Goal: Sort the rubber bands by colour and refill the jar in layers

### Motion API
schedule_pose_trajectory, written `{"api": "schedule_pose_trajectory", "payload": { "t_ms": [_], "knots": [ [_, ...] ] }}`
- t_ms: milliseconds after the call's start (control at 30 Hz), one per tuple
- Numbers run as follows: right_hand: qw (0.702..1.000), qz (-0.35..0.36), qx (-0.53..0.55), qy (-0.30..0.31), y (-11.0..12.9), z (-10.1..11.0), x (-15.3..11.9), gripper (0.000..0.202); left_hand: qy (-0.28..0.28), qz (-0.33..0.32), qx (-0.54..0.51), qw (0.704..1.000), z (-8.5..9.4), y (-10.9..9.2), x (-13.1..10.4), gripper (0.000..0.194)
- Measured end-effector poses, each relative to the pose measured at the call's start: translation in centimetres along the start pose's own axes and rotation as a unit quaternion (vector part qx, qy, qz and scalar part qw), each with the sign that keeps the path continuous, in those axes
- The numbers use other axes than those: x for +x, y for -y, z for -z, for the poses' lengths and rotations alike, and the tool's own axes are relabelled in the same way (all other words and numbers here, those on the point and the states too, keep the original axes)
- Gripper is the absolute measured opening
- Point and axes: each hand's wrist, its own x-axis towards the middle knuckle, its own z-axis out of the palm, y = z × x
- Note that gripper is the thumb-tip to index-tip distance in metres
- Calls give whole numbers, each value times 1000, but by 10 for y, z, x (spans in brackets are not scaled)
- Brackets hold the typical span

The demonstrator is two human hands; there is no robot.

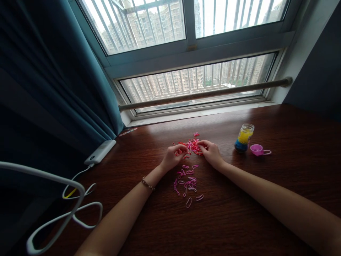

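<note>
A pile of small pink and red elastic hair bands [194, 146] lies on the brown wooden table. My left hand [173, 157] is at the pile's left side, its thumb and fingers curled together; what they pinch is too small to make out. On the right edge of the pile is my right hand [211, 151], fingertips pressed together among the bands. Whatever it grips is hidden too. Nearer to me, a looser group of pink and mauve hair bands [190, 184] is spread between my forearms.
To the right stand a glass jar [244, 138] with yellow and blue contents and a pink cup-shaped piece with a loop handle [257, 150]. A white power bank [101, 152] with a cable lies left, by the blue curtain [87, 89]. A barred window is behind the table.
</note>
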Motion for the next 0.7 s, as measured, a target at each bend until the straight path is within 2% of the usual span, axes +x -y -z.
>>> {"api": "schedule_pose_trajectory", "payload": {
  "t_ms": [200,267,300,367,433,500,633,700],
  "knots": [
    [1000,-10,5,-2,-3,-1,1,17,152,39,-92,983,3,-12,-3,21],
    [1000,-8,2,-2,-1,-1,1,16,170,61,-104,978,4,-9,-3,24],
    [1000,-8,1,1,0,-1,0,16,161,73,-100,979,5,-5,-2,26],
    [1000,-3,0,8,5,-1,-1,15,106,87,-51,989,6,4,-2,29],
    [1000,20,3,23,12,0,-3,15,35,75,37,996,8,13,0,29],
    [995,73,10,65,19,1,-7,15,-1,45,124,991,8,20,1,23],
    [963,183,-3,198,26,1,-15,17,3,-12,222,975,6,25,2,14],
    [954,205,-31,217,26,0,-18,18,11,-26,244,969,5,25,2,13]
  ]
}}
